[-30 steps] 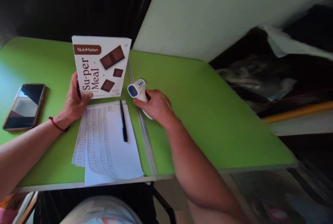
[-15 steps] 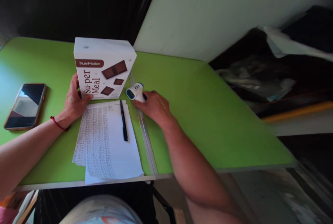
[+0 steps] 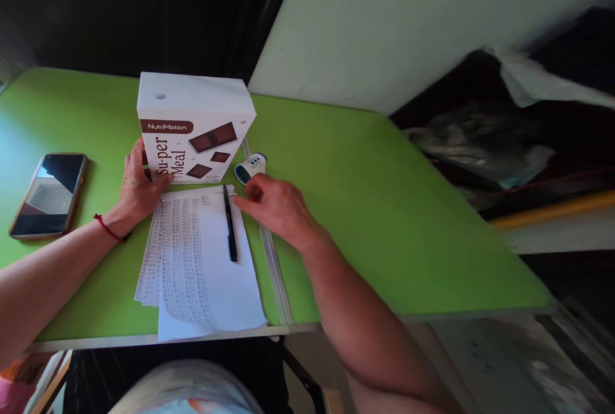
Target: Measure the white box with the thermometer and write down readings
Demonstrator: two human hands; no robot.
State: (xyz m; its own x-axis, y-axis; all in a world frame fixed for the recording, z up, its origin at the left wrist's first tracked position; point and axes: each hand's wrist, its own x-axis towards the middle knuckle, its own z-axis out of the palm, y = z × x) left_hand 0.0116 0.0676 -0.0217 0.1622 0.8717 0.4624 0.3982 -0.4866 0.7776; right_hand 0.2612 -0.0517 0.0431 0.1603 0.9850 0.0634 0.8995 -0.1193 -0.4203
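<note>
A white "Super Meal" box (image 3: 202,97) stands upright on the green table. At its lower left corner my left hand (image 3: 137,183) grips it, thumb across the front and the other fingers behind the side. My right hand (image 3: 276,206) is off the handheld thermometer (image 3: 250,167), a white and blue one lying just beyond it. Thumb and forefinger are apart with nothing between them, close to the top of the black pen (image 3: 229,225). Under the pen is a stack of handwritten paper sheets (image 3: 206,286). The hand covers the thermometer's lower part.
On the left of the table (image 3: 384,228) lies a phone (image 3: 48,196) in a brown case. A metal seam strip (image 3: 276,273) runs beside the papers. To the right, past the table edge, sits a dark shelf holding a plastic bag (image 3: 480,141).
My right hand has let go of the thermometer and moved slightly toward me and left, near the pen. The box leans a little differently, still in my left hand.
</note>
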